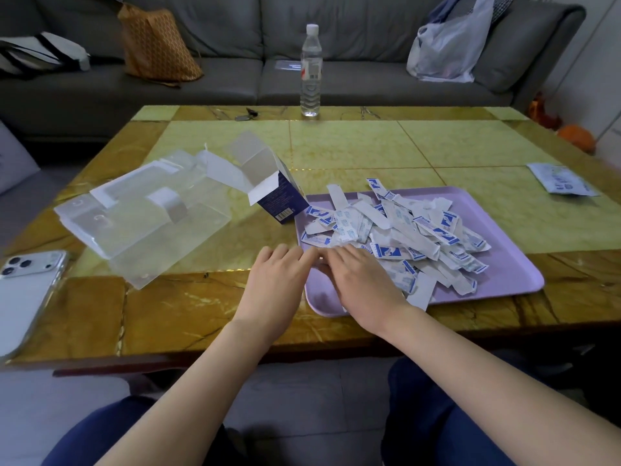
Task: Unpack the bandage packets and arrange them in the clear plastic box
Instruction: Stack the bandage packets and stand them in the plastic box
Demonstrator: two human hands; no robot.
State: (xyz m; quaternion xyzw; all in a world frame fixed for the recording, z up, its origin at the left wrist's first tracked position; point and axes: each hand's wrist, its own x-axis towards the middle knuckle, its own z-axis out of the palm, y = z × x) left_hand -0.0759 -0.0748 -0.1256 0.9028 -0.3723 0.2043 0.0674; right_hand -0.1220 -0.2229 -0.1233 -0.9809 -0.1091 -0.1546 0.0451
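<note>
1. Sofa (228,79): grey, along the far side; carries bags and plays no part in the work.
2. Tabletop (437,153): yellow-green tiles with a brown marbled border; bears every item below.
3. Tray (504,264): lilac, shallow rim, right of centre at the near edge. It likely serves to keep the loose stock from scattering.
4. Clear plastic box (141,223): left of the tray and apart from it, tilted, with white strips across it. No packets can be seen inside, so the arranging looks not yet begun.
5. Bandage packets (403,237): white with blue print, heaped in a loose jumble on the tray's left and middle. This is the task's stock, all of it outside the box.
6. Phone (27,290): pale, camera side up, at the near left edge, out of the way.
7. Carton (275,193): dark blue card, flaps open, leaning between the box and the tray's far left corner. Probably the emptied source of the heap.
8. Bottle (311,72): clear, white cap, upright at the far edge.
9. Right hand (363,280): palm down, fingers laid flat on the heap's near left corner, apparently sorting or gathering.
10. Left hand (279,277): beside the right at the tray's near left rim, fingertips meeting the right's. Whether it pinches a packet cannot be told.
11. Sachet (561,179): printed, flat, at the far right.
</note>
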